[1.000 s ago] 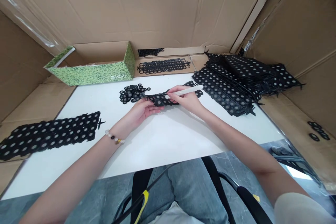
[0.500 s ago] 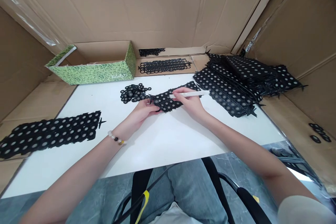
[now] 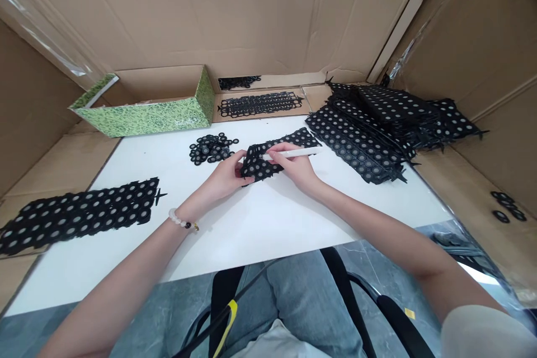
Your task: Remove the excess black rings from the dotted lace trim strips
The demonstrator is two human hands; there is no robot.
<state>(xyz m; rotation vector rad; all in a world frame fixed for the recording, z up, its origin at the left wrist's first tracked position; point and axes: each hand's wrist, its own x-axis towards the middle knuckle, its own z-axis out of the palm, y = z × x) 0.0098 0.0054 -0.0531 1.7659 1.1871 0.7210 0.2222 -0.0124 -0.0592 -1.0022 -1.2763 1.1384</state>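
A black rubber sheet dotted with pale round spots (image 3: 262, 170) lies in the middle of the white table, its left end lifted and bent up. My left hand (image 3: 230, 174) grips that end between thumb and fingers. Over the sheet, my right hand (image 3: 293, 165) is closed round a white pen-like stick (image 3: 300, 151), whose tip meets the sheet near the left hand. What the tip does there is too small to make out. Just left of the sheet is a pile of loose black rings (image 3: 210, 149), close to my left fingers.
Stacked black dotted sheets (image 3: 377, 123) fill the back right. Another dotted sheet (image 3: 84, 211) lies at the left. A green-patterned box (image 3: 146, 117) stands back left, beside a black ring lattice (image 3: 260, 104). Several loose rings (image 3: 507, 206) sit on cardboard at the right.
The sheet's left end has been bent up further in my left hand. My right hand and the white stick have shifted slightly left along the sheet.
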